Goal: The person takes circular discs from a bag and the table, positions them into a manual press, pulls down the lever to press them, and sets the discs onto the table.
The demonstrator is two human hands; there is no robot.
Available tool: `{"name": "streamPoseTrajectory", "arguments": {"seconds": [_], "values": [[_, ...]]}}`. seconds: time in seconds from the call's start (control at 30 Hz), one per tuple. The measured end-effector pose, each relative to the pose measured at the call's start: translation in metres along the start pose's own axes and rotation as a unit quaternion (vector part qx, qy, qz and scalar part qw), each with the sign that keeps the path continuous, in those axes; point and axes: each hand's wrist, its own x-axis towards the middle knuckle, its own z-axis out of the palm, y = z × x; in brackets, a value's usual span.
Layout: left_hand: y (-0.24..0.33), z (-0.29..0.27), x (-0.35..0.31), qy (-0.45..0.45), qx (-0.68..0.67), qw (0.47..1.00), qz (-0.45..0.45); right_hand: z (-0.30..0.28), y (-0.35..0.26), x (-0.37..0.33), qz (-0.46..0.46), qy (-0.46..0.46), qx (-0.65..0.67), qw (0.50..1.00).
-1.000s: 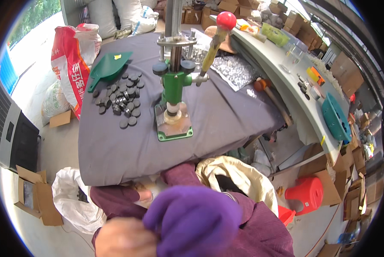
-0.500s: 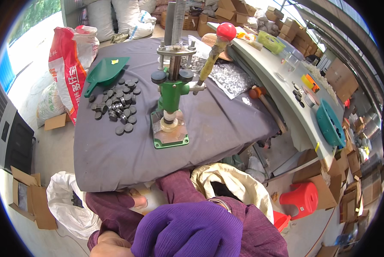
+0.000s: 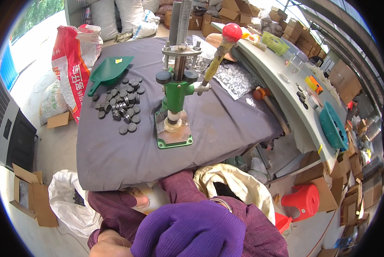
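The purple knit glove (image 3: 170, 220) is worn over the right hand (image 3: 190, 231), low in front of the lap and below the near edge of the worktop (image 3: 226, 137). Its cuff side is turned toward the maroon right sleeve (image 3: 260, 231). The bare left hand (image 3: 110, 245) is placed against the glove's left side, perhaps so that the knit can be steadied, though the contact is partly cut off by the lower edge. Whether either grip is wide or narrow cannot be told, since the fingertips are hidden.

The green hand press (image 3: 175, 98) is stood near the middle of the worktop, its red-knobbed lever (image 3: 217, 58) angled to the right, presumably for easy reach. Black discs (image 3: 125, 100) are heaped to its left, close at hand, with a green scoop (image 3: 113, 70) laid behind them.

Compared with one second ago, the hands are lower and no longer blurred; the left is mostly cut off. Against half a second ago, only a slight shift of view is noticed.
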Motion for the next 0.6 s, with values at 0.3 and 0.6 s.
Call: {"name": "streamPoseTrajectory", "arguments": {"seconds": [0.3, 0.6], "values": [[-0.032, 0.025, -0.004, 0.1, 0.026, 0.988, -0.113, 0.0, -0.063, -0.018, 0.117, 0.033, -0.592, 0.797], [-0.073, 0.066, -0.06, 0.231, -0.1, 0.924, -0.288, -0.048, -0.074, -0.059, 0.153, 0.243, -0.67, 0.685]]}}
